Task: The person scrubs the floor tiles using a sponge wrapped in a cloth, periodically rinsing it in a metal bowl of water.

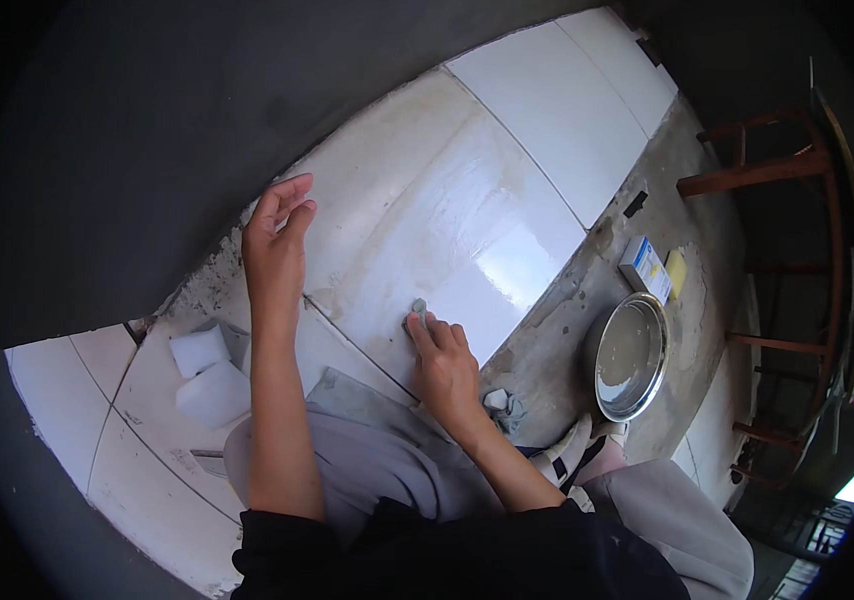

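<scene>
My right hand presses a small wadded grey-green rag against a white floor tile; most of the rag is hidden under the fingers. The tile has a wet, shiny patch and a dull brownish film towards the wall. My left hand is raised beside the dark wall, over the tile's edge. Its fingers are loosely bent with the thumb apart, and nothing shows in it.
Right of the tile, a metal basin with murky water stands on bare concrete. Beyond it are a small box and a yellow sponge. White blocks lie at left. A dark wall borders the tiles; wooden furniture stands far right.
</scene>
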Tool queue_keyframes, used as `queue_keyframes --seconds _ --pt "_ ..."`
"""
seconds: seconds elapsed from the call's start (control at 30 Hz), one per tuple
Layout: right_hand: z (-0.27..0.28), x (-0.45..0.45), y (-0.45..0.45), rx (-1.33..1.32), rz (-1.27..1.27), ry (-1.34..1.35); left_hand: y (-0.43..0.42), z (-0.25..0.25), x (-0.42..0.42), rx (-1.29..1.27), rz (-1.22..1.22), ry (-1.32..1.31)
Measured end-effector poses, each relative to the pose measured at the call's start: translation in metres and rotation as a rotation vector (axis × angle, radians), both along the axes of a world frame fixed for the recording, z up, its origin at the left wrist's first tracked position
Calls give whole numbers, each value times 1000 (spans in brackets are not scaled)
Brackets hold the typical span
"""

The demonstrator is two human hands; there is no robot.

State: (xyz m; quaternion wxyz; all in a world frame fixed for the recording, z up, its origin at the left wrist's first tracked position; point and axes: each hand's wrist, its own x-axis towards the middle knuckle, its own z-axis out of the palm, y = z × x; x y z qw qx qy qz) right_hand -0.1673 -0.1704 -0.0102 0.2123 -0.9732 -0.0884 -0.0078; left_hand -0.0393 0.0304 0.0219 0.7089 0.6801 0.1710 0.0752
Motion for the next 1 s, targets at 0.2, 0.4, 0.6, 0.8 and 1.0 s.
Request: queue_keyframes --seconds 0.2,0.4,0.6,0.8,1.0 --pt "1 -20 23 22 -5 61 2 3 1 -10 -13 20" --pt "1 -33 50 16 49 59 1 -1 2 -25 15 -33" --pt "-1 -25 84 77 75 64 0 2 2 -8 17 -9" --pt "10 25 66 963 -335 749 7 6 -1 -39 50 -3" --pt "50 24 -38 1864 -528 805 13 5 1 -28 41 -17"
